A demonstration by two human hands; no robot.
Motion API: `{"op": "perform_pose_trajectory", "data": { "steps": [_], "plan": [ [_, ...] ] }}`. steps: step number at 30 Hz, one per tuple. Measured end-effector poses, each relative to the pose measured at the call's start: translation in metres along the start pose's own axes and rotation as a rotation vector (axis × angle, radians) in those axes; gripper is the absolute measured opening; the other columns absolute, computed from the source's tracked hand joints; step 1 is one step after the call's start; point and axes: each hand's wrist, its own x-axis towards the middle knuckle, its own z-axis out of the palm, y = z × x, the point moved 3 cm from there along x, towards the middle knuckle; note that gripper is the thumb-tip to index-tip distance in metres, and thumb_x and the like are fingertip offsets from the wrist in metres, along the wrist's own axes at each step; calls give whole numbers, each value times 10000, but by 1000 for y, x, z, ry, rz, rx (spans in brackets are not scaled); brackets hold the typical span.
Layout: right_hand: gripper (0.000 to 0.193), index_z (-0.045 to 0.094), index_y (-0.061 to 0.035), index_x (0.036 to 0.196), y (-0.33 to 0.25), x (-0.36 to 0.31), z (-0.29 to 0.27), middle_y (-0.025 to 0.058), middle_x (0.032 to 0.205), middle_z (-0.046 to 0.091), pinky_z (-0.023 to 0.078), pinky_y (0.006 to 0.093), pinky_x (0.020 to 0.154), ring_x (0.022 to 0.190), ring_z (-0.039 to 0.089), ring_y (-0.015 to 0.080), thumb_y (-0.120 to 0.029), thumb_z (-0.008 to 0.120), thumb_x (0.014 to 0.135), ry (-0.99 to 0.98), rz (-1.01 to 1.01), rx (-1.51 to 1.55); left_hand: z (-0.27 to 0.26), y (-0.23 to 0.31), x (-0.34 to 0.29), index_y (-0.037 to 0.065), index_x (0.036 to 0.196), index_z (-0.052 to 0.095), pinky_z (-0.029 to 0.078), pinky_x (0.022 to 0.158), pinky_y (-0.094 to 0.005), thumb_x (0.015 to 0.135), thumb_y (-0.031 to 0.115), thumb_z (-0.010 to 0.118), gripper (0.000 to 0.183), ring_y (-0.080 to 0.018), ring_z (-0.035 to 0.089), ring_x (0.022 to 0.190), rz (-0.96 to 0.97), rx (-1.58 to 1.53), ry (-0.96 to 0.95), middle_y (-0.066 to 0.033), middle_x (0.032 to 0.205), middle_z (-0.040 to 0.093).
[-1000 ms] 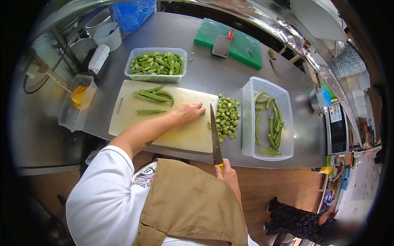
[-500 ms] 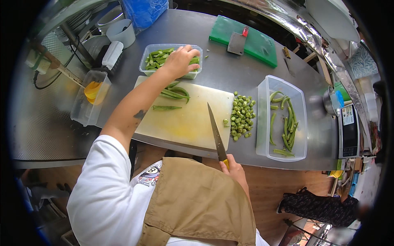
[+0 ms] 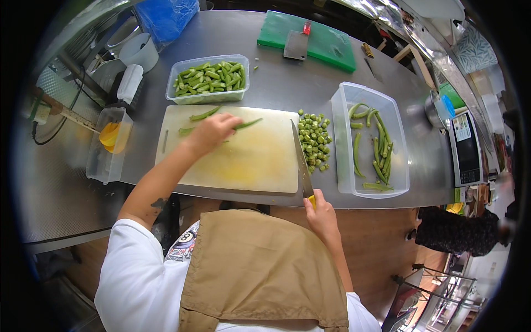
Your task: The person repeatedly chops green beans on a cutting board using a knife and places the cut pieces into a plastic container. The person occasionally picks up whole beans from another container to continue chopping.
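My right hand (image 3: pixel 322 214) grips the yellow handle of a long knife (image 3: pixel 302 160), its blade pointing away from me over the board's right edge. My left hand (image 3: pixel 217 130) is on the far part of the white cutting board (image 3: pixel 238 166), fingers curled down around an okra pod (image 3: pixel 249 124) whose tip sticks out to the right. Another okra pod (image 3: pixel 204 113) lies just beyond that hand; the fingers hide part of the others. Past the board stands a clear tub (image 3: pixel 207 98) filled with cut okra (image 3: pixel 213 77). Cut okra ends (image 3: pixel 314 138) are heaped right of the board.
Whole okra lie in a larger clear bin (image 3: pixel 369 191) at the right. Farther back, a cleaver (image 3: pixel 296 45) rests on a green board (image 3: pixel 332 52). A small knife (image 3: pixel 371 69) lies beside it. At left stands a clear container (image 3: pixel 102 160) with something yellow inside.
My left hand has come back from the tub of cut okra to the pods on the board. The knife stays in my right hand, now nearer the board's right edge.
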Motion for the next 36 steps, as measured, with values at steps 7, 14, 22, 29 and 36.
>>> {"op": "perform_pose_trajectory", "data": {
  "steps": [7,14,22,29,36],
  "plan": [
    [293,490,-113,1163,-21,-7,8,161,820,694,522,512,641,739,666,407,-306,558,953,25,-105,-189,75,53,3,61,1078,659,526,764,-427,806,66,693,275,-351,636,864,-56,36,-386,-128,927,648],
    [299,475,-112,1161,-17,-6,9,197,794,686,515,531,645,749,665,429,-312,561,955,-47,-46,-172,61,63,-1,33,1118,638,543,804,-365,822,2,681,301,-268,662,883,-270,-291,-138,-111,942,650],
    [323,477,-116,1181,-15,-6,2,192,795,685,510,537,630,738,658,435,-304,581,941,-3,-78,-86,70,57,-44,22,964,680,526,825,-306,799,6,720,170,-164,644,936,-540,-518,144,-70,925,679],
    [288,460,-109,1161,-36,0,20,178,772,681,519,528,617,717,669,416,-276,556,947,-42,-98,-219,81,57,-53,61,931,698,503,774,-379,739,52,730,195,-289,621,859,-357,-271,183,-100,919,696],
    [268,443,-90,1132,-37,25,32,206,784,681,516,550,660,746,666,440,-258,541,948,-131,-75,-307,68,55,-59,76,952,702,500,780,-388,762,49,731,194,-302,602,887,-257,-92,170,-97,955,682]
  ]
}}
